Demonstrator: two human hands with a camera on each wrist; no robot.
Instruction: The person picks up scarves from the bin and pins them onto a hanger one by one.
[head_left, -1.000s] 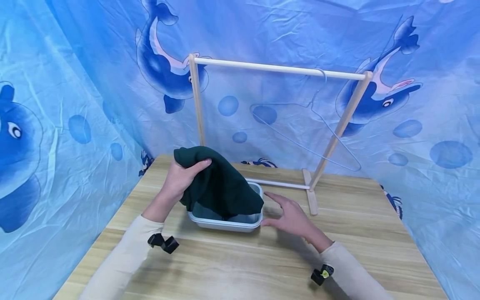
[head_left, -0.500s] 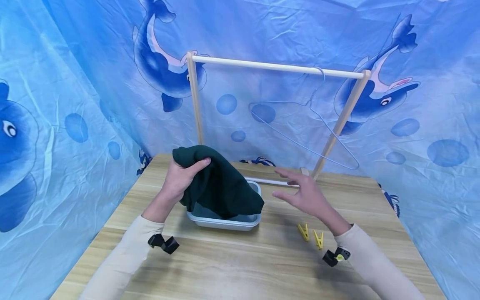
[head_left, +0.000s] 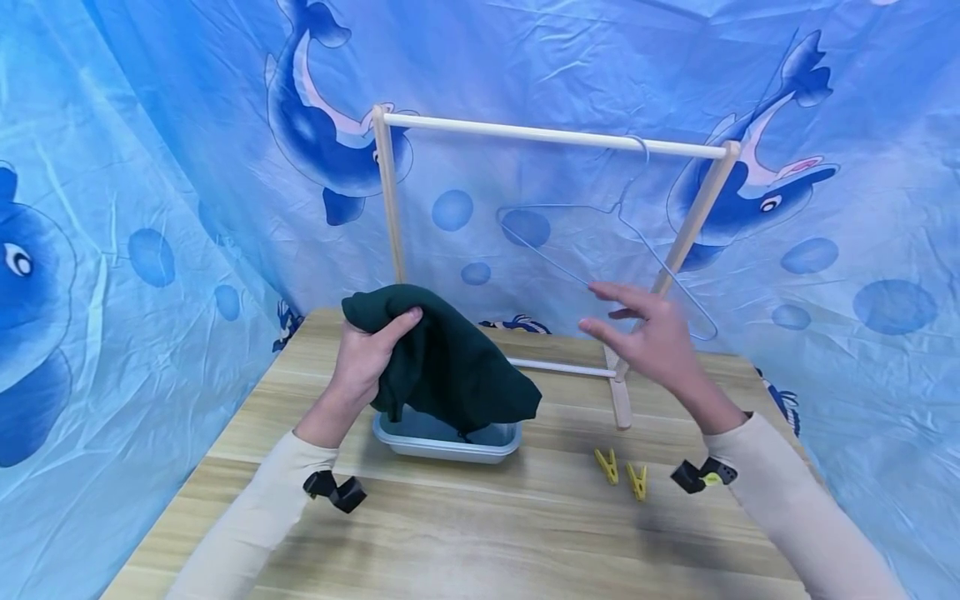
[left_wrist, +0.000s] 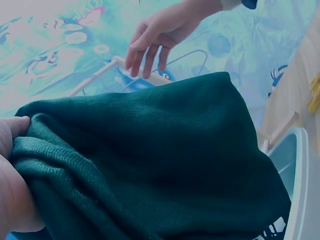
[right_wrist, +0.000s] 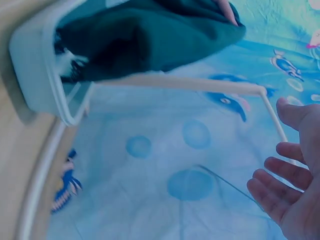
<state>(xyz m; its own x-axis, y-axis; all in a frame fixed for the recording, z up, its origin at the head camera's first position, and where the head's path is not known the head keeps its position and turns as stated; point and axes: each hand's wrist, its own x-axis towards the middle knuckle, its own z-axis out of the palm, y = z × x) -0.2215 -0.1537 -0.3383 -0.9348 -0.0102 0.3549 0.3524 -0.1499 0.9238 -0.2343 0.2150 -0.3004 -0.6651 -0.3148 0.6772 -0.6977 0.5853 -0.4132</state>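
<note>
just right of the l hand hangs the green cloth, bunched at its upper l corner btwn that hand's thumb & fingers; the grip is narrow on the folds, tho the cloth hides most fingertips. r hand is well right of the grip, approx same height, holding nothing, wide gap btwn thumb & fingers.

handling: cloth is prob. light, soft & floppy, w/ a textured weave, so slip & breakage risk look low. it'd likely sag if held at one spot only. 2nd hold prob. best at the free corner, right of & lower than the grip. wet or dry: can't tell.

below & right of the grip: bin, pale w/ rounded corners, on the table. cloth's low end hangs over its mouth. a black-and-white patch shows at that end; print or separate item, can't tell. cloth covers much of the bin's inside, so other contents unclear.

up & right of the grip: hanger, bare, hooked on the rack. lower right of the grip: 2 yellow clips, well apart from the bin.
</note>
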